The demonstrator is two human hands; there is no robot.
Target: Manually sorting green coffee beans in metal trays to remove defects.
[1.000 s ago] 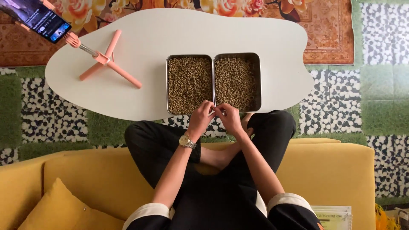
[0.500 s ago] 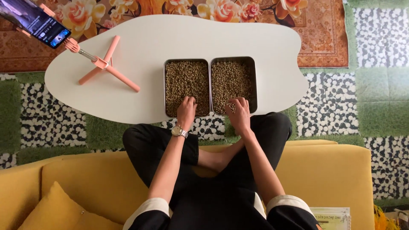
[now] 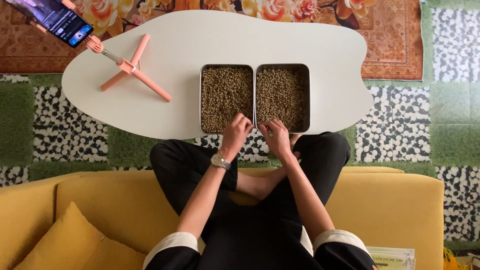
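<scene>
Beans fill two metal trays (image 3: 254,70) set side by side on our white table (image 3: 175,45), near its edge, likely so we reach them from the sofa. From the head camera, our left hand (image 3: 235,132) at the left tray's 5 o'clock corner and our right hand (image 3: 276,137) at the right tray's 7 o'clock corner curl fingertips over beans; whether they pinch any, we cannot tell. At 10 o'clock stands a pink tripod (image 3: 132,70) with a phone (image 3: 55,17). A pale printed packet (image 3: 395,257) lies at 5 o'clock.

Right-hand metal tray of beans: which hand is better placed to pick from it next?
Right hand: its fingers already rest on the beans at the near edge of the right rectangular metal tray. The left hand, wearing a wristwatch, sits over the left tray.
</scene>
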